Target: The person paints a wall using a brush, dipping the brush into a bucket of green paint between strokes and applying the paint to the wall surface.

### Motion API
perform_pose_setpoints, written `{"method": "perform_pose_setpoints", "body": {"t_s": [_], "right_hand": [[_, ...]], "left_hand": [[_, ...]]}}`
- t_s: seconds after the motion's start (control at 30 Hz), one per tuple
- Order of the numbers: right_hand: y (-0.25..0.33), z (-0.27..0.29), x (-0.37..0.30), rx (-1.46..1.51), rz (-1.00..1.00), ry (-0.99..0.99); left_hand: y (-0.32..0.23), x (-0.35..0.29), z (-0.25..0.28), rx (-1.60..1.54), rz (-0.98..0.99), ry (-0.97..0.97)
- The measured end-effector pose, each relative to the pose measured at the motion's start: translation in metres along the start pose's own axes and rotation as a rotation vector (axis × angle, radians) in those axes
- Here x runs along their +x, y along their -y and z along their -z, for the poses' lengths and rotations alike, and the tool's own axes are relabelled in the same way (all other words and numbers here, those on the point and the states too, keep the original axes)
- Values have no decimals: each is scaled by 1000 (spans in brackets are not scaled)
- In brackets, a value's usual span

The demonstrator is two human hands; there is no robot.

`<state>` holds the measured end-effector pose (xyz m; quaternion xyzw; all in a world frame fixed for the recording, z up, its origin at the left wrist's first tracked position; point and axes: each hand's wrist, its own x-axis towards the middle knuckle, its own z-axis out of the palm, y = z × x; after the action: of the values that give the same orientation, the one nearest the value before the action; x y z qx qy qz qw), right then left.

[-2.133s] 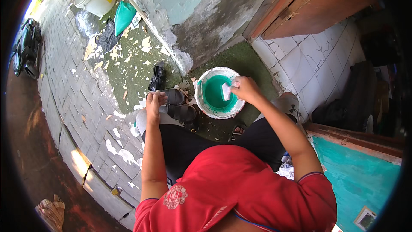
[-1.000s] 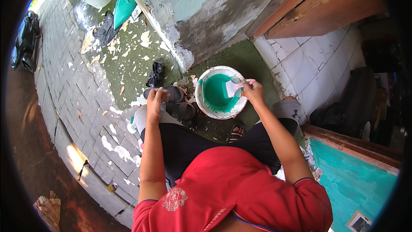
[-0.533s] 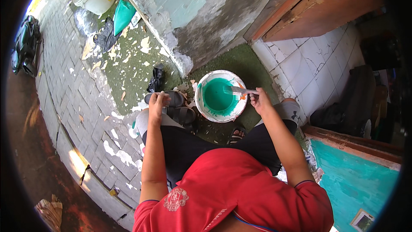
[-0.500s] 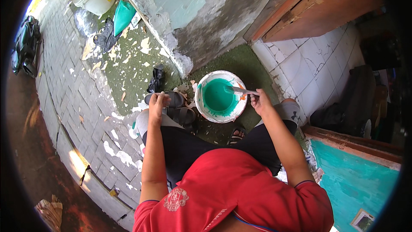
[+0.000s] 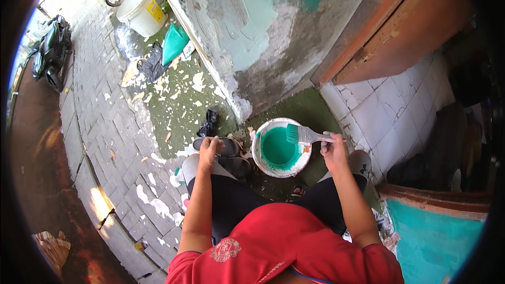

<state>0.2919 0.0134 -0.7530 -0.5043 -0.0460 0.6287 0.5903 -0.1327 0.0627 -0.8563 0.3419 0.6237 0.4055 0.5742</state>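
My right hand [image 5: 334,150] is closed round the handle of a flat paintbrush [image 5: 307,135]. Green paint coats its bristles, which are over the right side of a white bucket [image 5: 258,156]. Inside the bucket is green paint [image 5: 279,150], and drips streak its inner wall and rim. To the left, my left hand [image 5: 210,149] hovers by my knee, its fingers curled together. Whether anything is between those fingertips is too small to tell. Dark sandals [image 5: 231,165] lie on the ground just right of that hand.
A partly painted wall [image 5: 252,26] rises ahead, meeting an orange-brown door [image 5: 405,26] at right. Paint flakes litter the green mat [image 5: 179,105]. Farther left are a black plastic bag [image 5: 152,64], a green bag [image 5: 174,43], a large white bucket [image 5: 142,13] and a parked motorcycle [image 5: 51,52].
The paintbrush has come up out of the bucket, showing its broad side and green bristles. My view has shifted, so the surroundings appear lower and farther right.
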Motion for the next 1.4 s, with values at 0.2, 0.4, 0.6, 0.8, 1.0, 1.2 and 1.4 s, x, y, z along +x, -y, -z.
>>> {"method": "perform_pose_setpoints", "body": {"t_s": [0.2,0.4,0.6,0.8,1.0,1.2,1.4], "right_hand": [[40,-87,-38,-22,357,283],[83,-176,-82,-168,756,450],[110,-245,-120,-229,1099,421],[132,-285,-130,-373,1357,432],[170,-326,-161,-435,1396,406],[234,-381,-210,-445,1545,430],[260,-407,-264,-266,1654,343]], "left_hand": [[8,3,1,24,7,-27],[13,9,6,35,-17,-17],[16,11,6,12,-35,-34],[20,12,13,17,-10,-30],[18,10,15,-7,-18,-54],[18,10,15,-56,-43,-55],[16,9,16,-33,-43,-57]]}}
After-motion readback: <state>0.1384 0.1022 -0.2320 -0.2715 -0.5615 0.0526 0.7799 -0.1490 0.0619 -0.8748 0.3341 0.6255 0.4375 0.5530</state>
